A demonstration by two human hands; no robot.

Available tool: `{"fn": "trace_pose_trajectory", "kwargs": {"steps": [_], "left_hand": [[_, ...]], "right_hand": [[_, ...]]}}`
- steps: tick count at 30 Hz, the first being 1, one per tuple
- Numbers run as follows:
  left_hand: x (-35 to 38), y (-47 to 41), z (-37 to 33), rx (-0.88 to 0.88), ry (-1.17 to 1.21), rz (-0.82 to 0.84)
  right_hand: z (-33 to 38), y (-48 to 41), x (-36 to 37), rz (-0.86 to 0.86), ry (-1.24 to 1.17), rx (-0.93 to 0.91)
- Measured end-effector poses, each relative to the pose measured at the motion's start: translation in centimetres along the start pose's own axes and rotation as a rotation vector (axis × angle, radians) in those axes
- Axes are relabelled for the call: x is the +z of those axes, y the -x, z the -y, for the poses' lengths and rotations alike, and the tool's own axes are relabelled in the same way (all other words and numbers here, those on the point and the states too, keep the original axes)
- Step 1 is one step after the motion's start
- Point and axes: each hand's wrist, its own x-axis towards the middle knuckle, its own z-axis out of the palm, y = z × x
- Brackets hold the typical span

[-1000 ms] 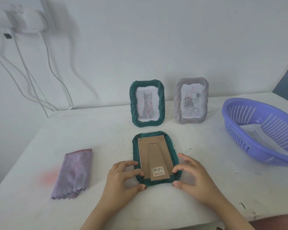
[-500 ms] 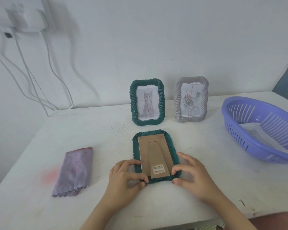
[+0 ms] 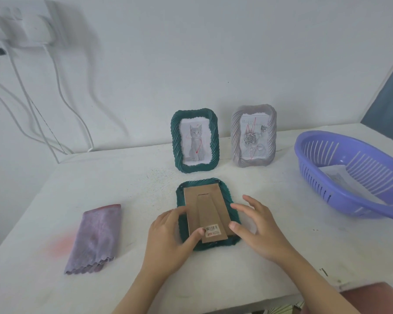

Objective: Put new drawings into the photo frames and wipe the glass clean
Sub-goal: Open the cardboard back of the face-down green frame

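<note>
A dark green photo frame [image 3: 227,196] lies face down on the white table, its brown cardboard back [image 3: 205,209] and stand facing up. My left hand [image 3: 170,241] rests on the frame's left edge, thumb pressed on the cardboard near the barcode sticker. My right hand [image 3: 259,230] touches the frame's lower right side with its thumb, fingers spread. Behind stand a green frame with a cat drawing [image 3: 195,141] and a grey frame with a rose drawing [image 3: 254,135]. A folded purple cloth [image 3: 95,239] lies at the left.
A purple plastic basket [image 3: 349,177] with a sheet of paper inside sits at the right. White cables [image 3: 55,98] hang down the wall at the left from a socket. The table's front edge runs just below my forearms.
My left thumb has slid onto the cardboard back by the sticker, and my right hand's fingers have spread and lifted slightly. The frame stays in place.
</note>
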Motion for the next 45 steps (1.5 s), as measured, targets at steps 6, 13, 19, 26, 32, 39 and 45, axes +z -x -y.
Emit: {"fn": "trace_pose_trajectory", "kwargs": {"steps": [6, 13, 19, 26, 32, 39, 45], "left_hand": [[1.0, -1.2, 1.1, -0.042, -0.081, 0.177], [1.0, -1.0, 1.3, -0.068, -0.046, 0.242], [1.2, -0.9, 1.6, -0.012, -0.045, 0.243], [1.2, -0.7, 1.4, 0.064, -0.087, 0.232], [1.4, -0.6, 1.2, 0.097, -0.052, 0.166], [0.8, -1.1, 0.3, 0.042, 0.129, 0.154], [0.1, -2.1, -0.1, -0.146, 0.36, 0.189]], "right_hand": [[0.6, -1.0, 0.7, 0.061, 0.172, 0.034], [0.5, -1.2, 1.1, 0.066, 0.159, 0.042], [0.3, -1.1, 1.1, 0.057, 0.12, 0.048], [0.3, -1.0, 1.2, 0.084, 0.111, 0.031], [0.4, -1.1, 1.2, 0.104, 0.134, 0.032], [0.4, -1.3, 1.3, 0.069, 0.1, -0.045], [-0.1, -1.0, 1.4, 0.073, 0.037, -0.037]]}}
